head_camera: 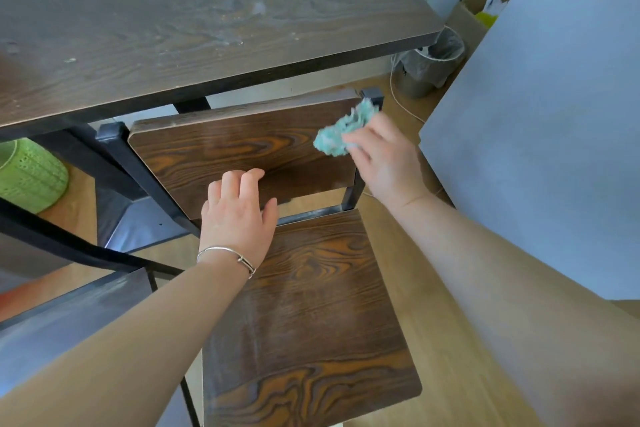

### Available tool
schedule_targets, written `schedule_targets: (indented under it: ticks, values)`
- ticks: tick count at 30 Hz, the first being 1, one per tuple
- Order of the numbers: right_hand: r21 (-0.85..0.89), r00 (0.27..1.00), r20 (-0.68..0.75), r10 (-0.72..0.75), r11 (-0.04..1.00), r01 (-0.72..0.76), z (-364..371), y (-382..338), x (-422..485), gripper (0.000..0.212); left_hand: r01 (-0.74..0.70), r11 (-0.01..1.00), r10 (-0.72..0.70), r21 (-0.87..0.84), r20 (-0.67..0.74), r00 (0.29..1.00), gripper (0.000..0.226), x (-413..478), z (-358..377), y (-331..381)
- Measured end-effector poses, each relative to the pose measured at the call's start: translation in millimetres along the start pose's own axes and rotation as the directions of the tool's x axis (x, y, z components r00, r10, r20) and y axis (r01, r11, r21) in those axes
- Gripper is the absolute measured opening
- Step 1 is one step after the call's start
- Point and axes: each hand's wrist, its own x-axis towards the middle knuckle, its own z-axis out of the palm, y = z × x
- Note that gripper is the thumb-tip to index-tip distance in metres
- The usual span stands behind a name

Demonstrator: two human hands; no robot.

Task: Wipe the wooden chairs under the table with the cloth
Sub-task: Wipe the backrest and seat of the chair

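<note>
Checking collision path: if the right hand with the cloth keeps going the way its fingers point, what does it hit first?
Probably the chair's backrest: the right hand points up-left, its cloth at the panel's upper right corner. Beyond lies the table edge. Depth is unclear from one view.

Bright, even daylight fills the scene, with soft, faint shadows. A pale sheen lies on the surface [194, 21] and the chair seat [311, 322]. The cloth [341, 133] is motion-blurred. Straight edges bow near the frame borders from wide-angle distortion.
</note>
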Motion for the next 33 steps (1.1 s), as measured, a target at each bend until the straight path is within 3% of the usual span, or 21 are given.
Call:
schedule_targets:
  ticks: [3,6,9,13,15,20,24,33]
  values:
    - [-0.057,0.962,0.25,0.111,0.993,-0.1,41,19,-50,0.011,0.005,1.0,-0.005,0.015,-0.001,1.0,0.046,-3,2,-3]
    - [-0.07,0.927,0.285,0.244,0.97,-0.233,51,23,-68,0.013,0.018,1.0,-0.018,0.019,0.005,1.0,0.046,-6,5,-6]
    - [0.015,0.963,0.165,0.212,0.976,-0.218,28,15,-50,0.011,0.029,0.999,-0.029,0.013,0.01,1.0,0.046,-10,6,-8]
    - [0.098,0.981,-0.158,0.114,0.99,-0.099,-28,8,14,0.015,0.019,1.0,-0.019,-0.004,0.02,1.0,0.045,-15,10,-6]
    - [0.089,0.977,-0.205,0.057,0.995,-0.039,-40,8,31,0.016,0.014,1.0,-0.014,-0.003,0.034,0.999,0.045,-17,13,-4]
    - [0.09,0.992,-0.116,0.047,0.995,-0.037,-10,19,-2,0.011,0.008,1.0,-0.008,0.006,0.053,0.999,0.045,-23,23,-5]
    - [0.109,0.984,0.027,0.177,0.978,-0.179,44,31,-55,0.005,-0.023,1.0,0.023,0.001,0.049,0.999,0.044,-27,43,-20]
    - [0.146,0.911,0.144,0.386,0.902,-0.405,134,43,-111,0.011,0.041,0.999,-0.04,-0.002,0.139,0.99,0.046,-43,92,-46]
